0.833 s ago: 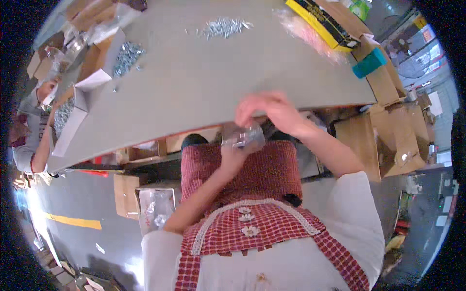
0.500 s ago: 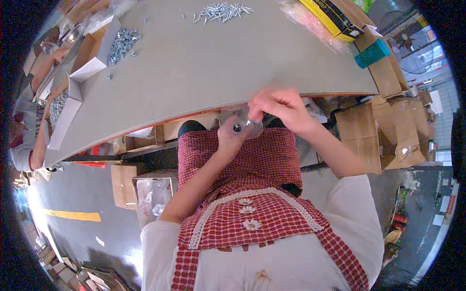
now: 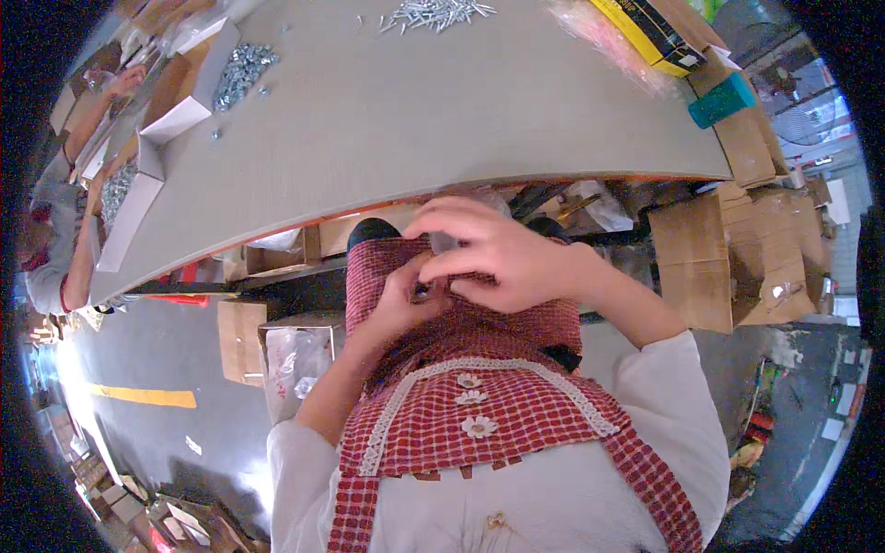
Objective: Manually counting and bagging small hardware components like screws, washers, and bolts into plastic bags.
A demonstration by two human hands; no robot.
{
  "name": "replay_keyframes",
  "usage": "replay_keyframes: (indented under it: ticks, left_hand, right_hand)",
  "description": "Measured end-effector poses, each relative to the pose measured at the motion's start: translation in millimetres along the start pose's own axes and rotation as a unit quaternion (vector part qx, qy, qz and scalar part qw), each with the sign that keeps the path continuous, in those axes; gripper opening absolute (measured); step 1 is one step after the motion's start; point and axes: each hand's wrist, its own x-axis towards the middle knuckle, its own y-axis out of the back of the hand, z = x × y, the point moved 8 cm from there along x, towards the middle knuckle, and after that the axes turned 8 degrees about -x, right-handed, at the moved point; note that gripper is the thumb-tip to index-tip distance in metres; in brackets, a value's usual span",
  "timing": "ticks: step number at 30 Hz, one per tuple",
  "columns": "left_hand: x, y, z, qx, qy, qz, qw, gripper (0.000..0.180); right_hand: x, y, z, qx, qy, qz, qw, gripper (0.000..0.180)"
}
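Note:
My left hand (image 3: 398, 300) is closed above my lap, with a small dark round thing (image 3: 421, 289) showing between its fingers. It grips a clear plastic bag (image 3: 444, 241), mostly hidden by my hands. Arched over the left hand, my right hand (image 3: 507, 258) has its fingers curved and spread apart, the tips close to the left fingers and the bag. No object shows between the right fingers. Both hands are on my side of the grey table (image 3: 387, 120), just short of its edge.
A pile of screws (image 3: 438, 13) lies at the far side. At left are a heap of metal nuts (image 3: 243, 74) and white cardboard boxes (image 3: 129, 217); another person's hand (image 3: 126, 81) is beyond them. A teal roll (image 3: 721, 100) and a yellow-black box (image 3: 650, 35) lie right.
My right hand has come down and left over the left hand, its fingers going from pinched to spread. My left hand has drawn slightly lower and left. The bag is now more hidden.

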Motion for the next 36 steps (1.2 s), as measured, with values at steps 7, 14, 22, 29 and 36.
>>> replay_keyframes:
  ticks: [7, 14, 22, 29, 36]
  left_hand:
    - [-24, 3, 104, -0.017, -0.071, -0.001, 0.997, 0.036]
    - [-14, 21, 159, 0.112, -0.225, 0.173, 0.952, 0.013]
    - [4, -8, 183, 0.144, -0.257, 0.149, 0.944, 0.003]
    - [22, -36, 185, 0.235, -0.302, 0.092, 0.919, 0.008]
    - [59, -59, 171, 0.125, -0.146, 0.075, 0.979, 0.002]
  right_hand:
    - [16, -9, -11, 0.013, 0.005, 0.042, 0.999, 0.011]
    - [-1, 36, 7, -0.036, -0.184, 0.139, 0.972, 0.011]
    - [-14, 44, 10, 0.045, -0.219, 0.144, 0.964, 0.02]
    - [-36, 50, 12, 0.012, -0.189, 0.137, 0.972, 0.016]
    - [-101, 70, 29, 0.107, -0.246, 0.212, 0.94, 0.014]
